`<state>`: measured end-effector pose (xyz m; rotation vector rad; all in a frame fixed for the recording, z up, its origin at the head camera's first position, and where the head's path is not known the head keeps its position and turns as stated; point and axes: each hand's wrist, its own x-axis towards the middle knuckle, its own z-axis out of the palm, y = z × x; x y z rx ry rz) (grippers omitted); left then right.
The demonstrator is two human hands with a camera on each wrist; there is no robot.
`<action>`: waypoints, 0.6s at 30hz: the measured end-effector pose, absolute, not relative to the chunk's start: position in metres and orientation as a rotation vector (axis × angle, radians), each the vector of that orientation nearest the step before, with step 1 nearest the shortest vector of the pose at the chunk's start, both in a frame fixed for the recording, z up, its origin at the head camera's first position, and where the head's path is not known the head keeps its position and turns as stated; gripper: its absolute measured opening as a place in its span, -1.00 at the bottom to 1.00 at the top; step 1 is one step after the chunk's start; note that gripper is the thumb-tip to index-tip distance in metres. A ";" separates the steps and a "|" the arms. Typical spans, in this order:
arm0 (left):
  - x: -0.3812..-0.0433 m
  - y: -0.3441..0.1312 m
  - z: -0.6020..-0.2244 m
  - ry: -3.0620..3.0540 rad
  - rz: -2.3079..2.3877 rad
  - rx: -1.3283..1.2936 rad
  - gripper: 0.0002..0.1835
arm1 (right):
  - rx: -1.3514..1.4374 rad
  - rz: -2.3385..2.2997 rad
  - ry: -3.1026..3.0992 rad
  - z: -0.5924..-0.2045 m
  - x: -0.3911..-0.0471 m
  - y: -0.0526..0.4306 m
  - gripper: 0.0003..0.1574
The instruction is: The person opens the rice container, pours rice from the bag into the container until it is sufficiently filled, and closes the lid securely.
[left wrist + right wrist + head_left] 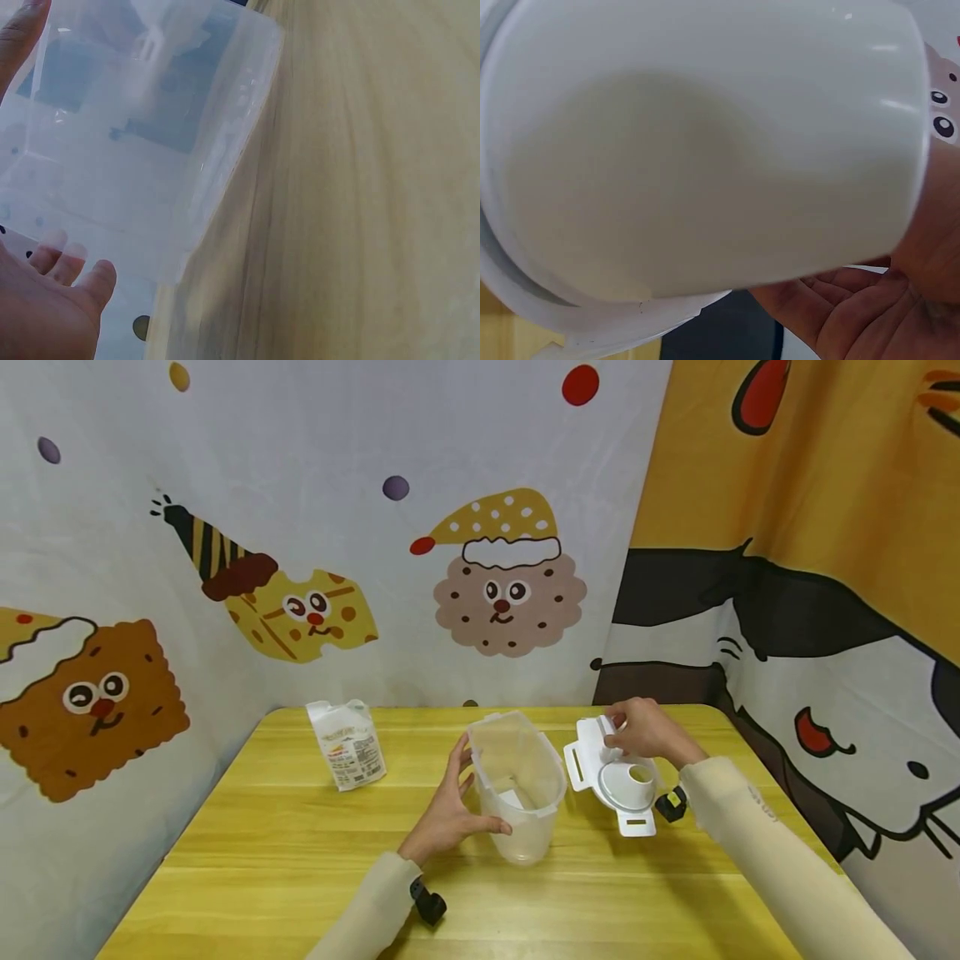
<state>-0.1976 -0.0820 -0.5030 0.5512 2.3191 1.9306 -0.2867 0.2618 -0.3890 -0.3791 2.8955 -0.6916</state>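
Note:
My left hand (446, 822) grips a translucent plastic container (525, 839) from its left side, thumb across the near side and fingers on the far side. The container's wide mouth is uncovered, and a small white patch (512, 799) shows within it. In the left wrist view, the fingers (97, 281) lie against the clear wall (112, 180). To the right, my right hand (645, 731) pinches a white plastic lid (609, 777) by a raised part at its far side. The lid has slotted side flaps and a round spout, which fills much of the right wrist view (705, 150).
A white printed packet (348, 747) stands at the back left of the yellow wood-grain table (300, 877). Cartoon-printed curtains (337, 443) hang behind the table and along both sides. Small black cameras (429, 903) are strapped at the wrists, over cream sleeves.

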 end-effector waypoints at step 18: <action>-0.196 -0.082 -0.501 2.314 1.932 0.544 0.55 | -0.325 -0.694 2.800 -0.427 -0.283 0.273 -0.30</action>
